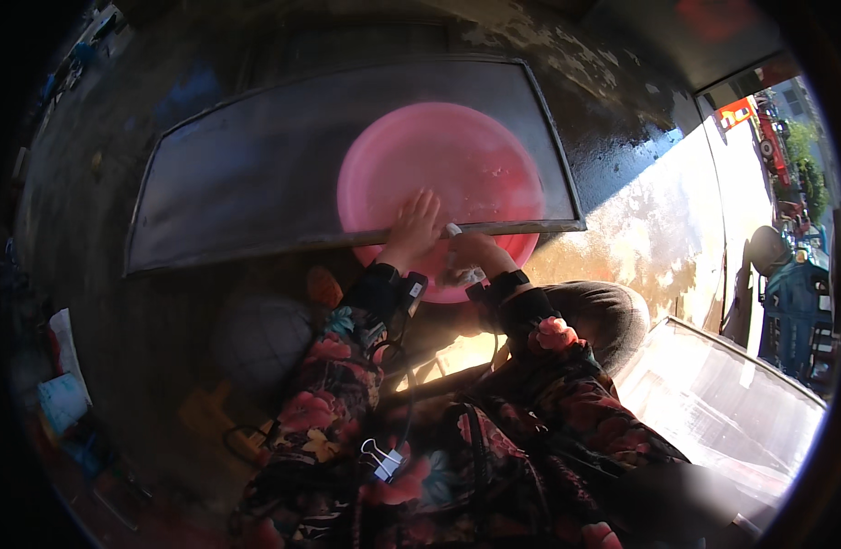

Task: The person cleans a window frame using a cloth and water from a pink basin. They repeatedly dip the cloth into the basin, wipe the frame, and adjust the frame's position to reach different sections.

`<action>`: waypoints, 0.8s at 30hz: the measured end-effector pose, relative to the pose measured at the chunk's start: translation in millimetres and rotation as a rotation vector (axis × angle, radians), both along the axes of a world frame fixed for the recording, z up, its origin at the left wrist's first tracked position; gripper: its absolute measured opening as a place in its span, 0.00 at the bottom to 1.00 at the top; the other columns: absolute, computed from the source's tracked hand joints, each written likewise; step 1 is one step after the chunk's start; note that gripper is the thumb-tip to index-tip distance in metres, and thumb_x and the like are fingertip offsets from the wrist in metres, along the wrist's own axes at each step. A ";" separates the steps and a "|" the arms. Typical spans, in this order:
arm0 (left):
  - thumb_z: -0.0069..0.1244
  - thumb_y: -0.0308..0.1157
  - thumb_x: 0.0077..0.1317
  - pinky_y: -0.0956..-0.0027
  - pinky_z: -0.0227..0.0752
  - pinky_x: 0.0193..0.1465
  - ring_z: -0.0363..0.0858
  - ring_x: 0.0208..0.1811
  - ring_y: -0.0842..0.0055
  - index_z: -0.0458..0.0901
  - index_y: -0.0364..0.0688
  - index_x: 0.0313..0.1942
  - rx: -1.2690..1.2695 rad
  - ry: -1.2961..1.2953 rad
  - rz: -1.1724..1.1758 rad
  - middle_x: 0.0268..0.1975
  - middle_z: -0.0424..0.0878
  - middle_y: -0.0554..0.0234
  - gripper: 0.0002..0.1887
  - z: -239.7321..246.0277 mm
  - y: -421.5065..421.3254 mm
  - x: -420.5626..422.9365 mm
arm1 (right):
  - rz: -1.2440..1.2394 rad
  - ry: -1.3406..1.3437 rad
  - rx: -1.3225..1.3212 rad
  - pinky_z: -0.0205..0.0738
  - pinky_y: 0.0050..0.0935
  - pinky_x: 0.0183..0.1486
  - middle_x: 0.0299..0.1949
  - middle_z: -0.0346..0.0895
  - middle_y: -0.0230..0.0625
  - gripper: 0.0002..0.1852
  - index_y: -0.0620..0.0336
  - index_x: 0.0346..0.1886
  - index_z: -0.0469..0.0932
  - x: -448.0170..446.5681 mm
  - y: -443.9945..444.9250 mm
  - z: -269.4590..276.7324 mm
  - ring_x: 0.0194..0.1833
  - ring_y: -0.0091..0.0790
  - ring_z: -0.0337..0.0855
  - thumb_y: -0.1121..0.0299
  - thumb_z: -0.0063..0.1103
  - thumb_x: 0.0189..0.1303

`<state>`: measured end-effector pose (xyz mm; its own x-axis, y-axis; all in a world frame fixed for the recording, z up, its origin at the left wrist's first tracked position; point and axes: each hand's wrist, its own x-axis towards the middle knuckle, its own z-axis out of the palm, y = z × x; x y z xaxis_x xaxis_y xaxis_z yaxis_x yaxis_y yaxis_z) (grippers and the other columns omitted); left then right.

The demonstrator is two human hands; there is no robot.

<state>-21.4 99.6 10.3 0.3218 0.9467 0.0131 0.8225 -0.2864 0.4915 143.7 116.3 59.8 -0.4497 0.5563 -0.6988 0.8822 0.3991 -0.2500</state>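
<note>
A framed mesh screen [269,165] lies across a round pink basin [523,250], whose far part shows through the mesh. My left hand [416,230] rests flat by the near edge of the frame, fingers extended and holding nothing. Just to its right, my right hand [477,250] grips a white cloth [474,275] at that same edge. Part of the cloth pokes up above the frame, and part hangs below my fingers. The rest of the cloth is hidden by the hand.
Another framed screen [722,405] leans at the lower right in bright sun. A person [791,295] is at the far right, with a red vehicle [772,141] beyond. The concrete floor [619,161] looks wet near the basin. Pale items [63,401] lie at the left.
</note>
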 end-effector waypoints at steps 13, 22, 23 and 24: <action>0.45 0.45 0.69 0.46 0.48 0.72 0.45 0.77 0.61 0.60 0.41 0.69 0.033 0.061 -0.006 0.75 0.52 0.55 0.32 -5.5 0.0 0.8 | -0.723 0.585 -0.297 0.74 0.43 0.53 0.53 0.79 0.43 0.31 0.58 0.57 0.74 72.9 -0.1 -88.9 0.50 0.43 0.81 0.45 0.57 0.60; 0.45 0.45 0.69 0.44 0.48 0.72 0.46 0.77 0.61 0.61 0.41 0.68 0.010 0.053 0.009 0.75 0.52 0.56 0.31 -1.4 -2.5 1.8 | -1.374 1.513 -0.948 0.70 0.40 0.59 0.55 0.77 0.40 0.30 0.59 0.59 0.73 48.3 -14.2 -132.6 0.53 0.40 0.78 0.44 0.52 0.65; 0.45 0.45 0.69 0.43 0.48 0.71 0.47 0.77 0.61 0.62 0.42 0.68 0.025 0.075 0.033 0.74 0.53 0.56 0.31 -0.7 -2.7 1.9 | -1.525 1.600 -0.858 0.68 0.39 0.61 0.55 0.76 0.39 0.29 0.60 0.58 0.73 40.8 -24.2 -113.4 0.54 0.38 0.77 0.44 0.51 0.67; 0.45 0.44 0.69 0.43 0.49 0.71 0.47 0.76 0.60 0.62 0.42 0.68 0.015 0.036 0.026 0.74 0.53 0.56 0.31 -0.4 -3.3 1.9 | -1.580 1.746 -0.810 0.66 0.38 0.63 0.56 0.75 0.38 0.28 0.60 0.57 0.73 33.1 -36.9 -91.8 0.55 0.37 0.75 0.45 0.49 0.69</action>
